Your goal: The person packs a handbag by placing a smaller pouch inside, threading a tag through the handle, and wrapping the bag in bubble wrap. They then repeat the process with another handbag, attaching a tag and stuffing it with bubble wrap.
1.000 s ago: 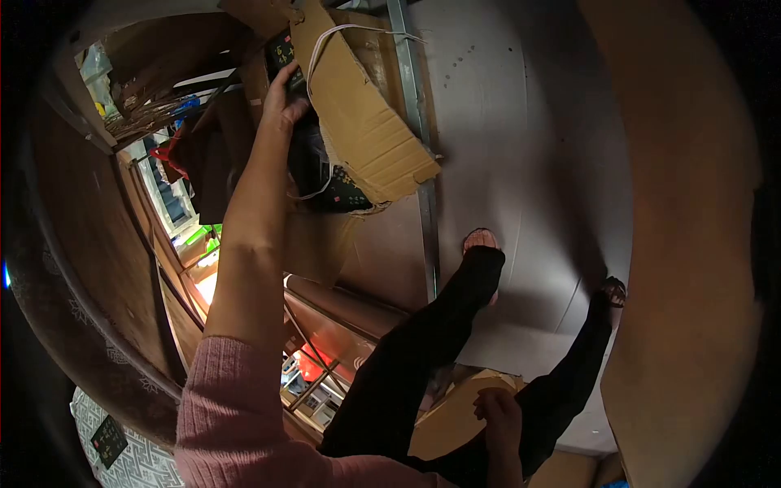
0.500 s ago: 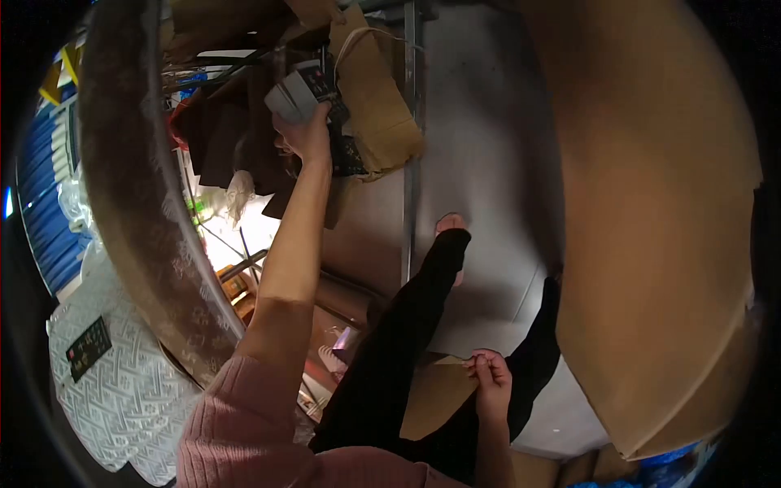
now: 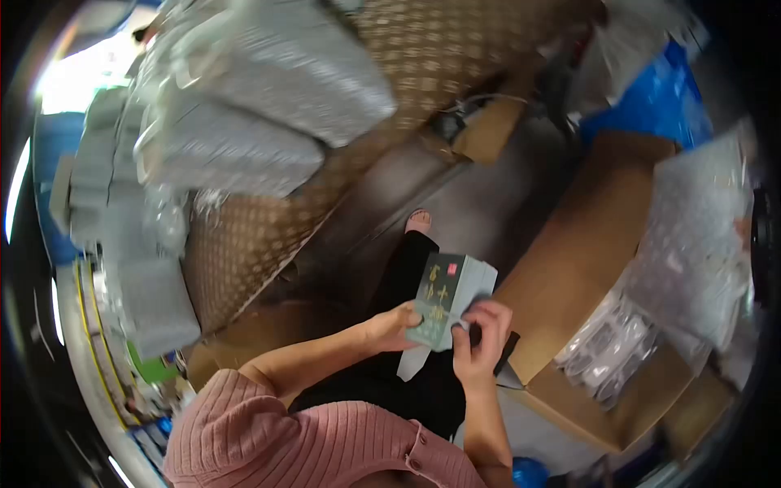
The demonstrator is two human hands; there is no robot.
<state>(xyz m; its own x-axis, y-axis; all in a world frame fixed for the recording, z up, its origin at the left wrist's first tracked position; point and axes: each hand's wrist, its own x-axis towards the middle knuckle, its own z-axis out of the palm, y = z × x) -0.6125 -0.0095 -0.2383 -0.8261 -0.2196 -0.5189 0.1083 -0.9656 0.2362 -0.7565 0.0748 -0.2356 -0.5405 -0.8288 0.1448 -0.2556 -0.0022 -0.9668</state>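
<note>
In front of my lap is a thick stack of printed cards (image 3: 438, 282), its top one dark with gold lettering and a small red mark. The long side of the stack is pale grey. My left hand (image 3: 392, 327) grips its near left side, the thumb lying on top. At the near right corner, the bent fingers and thumb of my right hand (image 3: 482, 335) close on the stack's end. A translucent band seems to wrap the near end, and a pale strip (image 3: 413, 362) hangs below it.
On my right stands an open cardboard box (image 3: 561, 268) holding clear-wrapped white items (image 3: 610, 342). Bubble wrap (image 3: 691, 236) drapes over its far side, near a blue plastic bag (image 3: 663, 102). Silvery padded packs (image 3: 268, 81) sit on a brown patterned surface (image 3: 244, 260) at my left.
My left hand has brought the card stack from the brown carton back to my lap. My right hand has come up to the stack. The view has swung round.
</note>
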